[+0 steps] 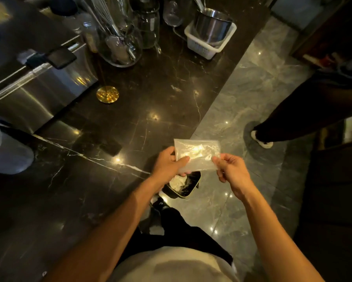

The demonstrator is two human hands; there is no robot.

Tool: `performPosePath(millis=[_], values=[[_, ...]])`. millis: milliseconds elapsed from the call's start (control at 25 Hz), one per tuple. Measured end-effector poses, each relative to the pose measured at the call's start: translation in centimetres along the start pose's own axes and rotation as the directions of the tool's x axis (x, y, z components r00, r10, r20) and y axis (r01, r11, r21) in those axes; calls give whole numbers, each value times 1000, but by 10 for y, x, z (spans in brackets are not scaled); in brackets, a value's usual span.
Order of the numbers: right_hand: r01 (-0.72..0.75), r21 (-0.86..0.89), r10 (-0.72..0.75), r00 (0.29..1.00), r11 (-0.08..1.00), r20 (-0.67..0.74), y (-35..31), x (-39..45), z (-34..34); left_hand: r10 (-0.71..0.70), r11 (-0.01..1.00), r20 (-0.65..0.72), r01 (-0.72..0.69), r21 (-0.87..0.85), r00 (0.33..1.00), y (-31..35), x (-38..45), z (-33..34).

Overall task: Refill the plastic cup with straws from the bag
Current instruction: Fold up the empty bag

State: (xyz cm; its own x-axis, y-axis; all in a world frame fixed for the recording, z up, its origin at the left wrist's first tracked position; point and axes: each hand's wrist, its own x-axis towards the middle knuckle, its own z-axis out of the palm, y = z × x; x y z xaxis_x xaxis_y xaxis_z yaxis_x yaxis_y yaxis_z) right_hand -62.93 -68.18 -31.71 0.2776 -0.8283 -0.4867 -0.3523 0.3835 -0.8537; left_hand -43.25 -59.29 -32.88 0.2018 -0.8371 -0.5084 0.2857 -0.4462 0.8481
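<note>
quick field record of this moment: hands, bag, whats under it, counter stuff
left hand: grips the left edge of the bag
right hand: pinches the bag's right edge
bag: clear plastic, held flat between both hands; contents not clear
below bag: small bin on the floor, white waste inside
counter: dark marble; glass jar of utensils, white basket with steel pot, gold disc
plastic cup: cannot tell

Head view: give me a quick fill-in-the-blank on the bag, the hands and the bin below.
1. The clear bag is held by ____ hands.
2. The left hand and right hand hold it above a small ____ on the floor.
3. The steel pot sits in a ____ basket.

Missing words: both; bin; white
</note>
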Motion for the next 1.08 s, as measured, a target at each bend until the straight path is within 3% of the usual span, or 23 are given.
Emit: performPosePath(millis=[120,240,440,560,760,1080], values=[[-38,-24,37,997,999,-62,17,-10,-13,-60,998,36,60,-18,998,-13,-5,16],[-116,63,120,991,991,-61,29,-6,-33,-125,992,65,127,-19,990,-20,-2,32],[-227,264,234,972,937,6,63,40,-70,-246,969,-41,245,-24,968,-57,43,70],[-292,186,303,952,938,-32,108,92,-93,-343,939,-135,335,-78,930,-96,92,104],[-407,-22,405,913,913,-53,224,197,-114,-526,847,-269,524,-85,807,-212,185,142],[-523,-112,521,852,845,-44,374,307,-78,-638,743,-384,664,-82,667,-361,275,138]])
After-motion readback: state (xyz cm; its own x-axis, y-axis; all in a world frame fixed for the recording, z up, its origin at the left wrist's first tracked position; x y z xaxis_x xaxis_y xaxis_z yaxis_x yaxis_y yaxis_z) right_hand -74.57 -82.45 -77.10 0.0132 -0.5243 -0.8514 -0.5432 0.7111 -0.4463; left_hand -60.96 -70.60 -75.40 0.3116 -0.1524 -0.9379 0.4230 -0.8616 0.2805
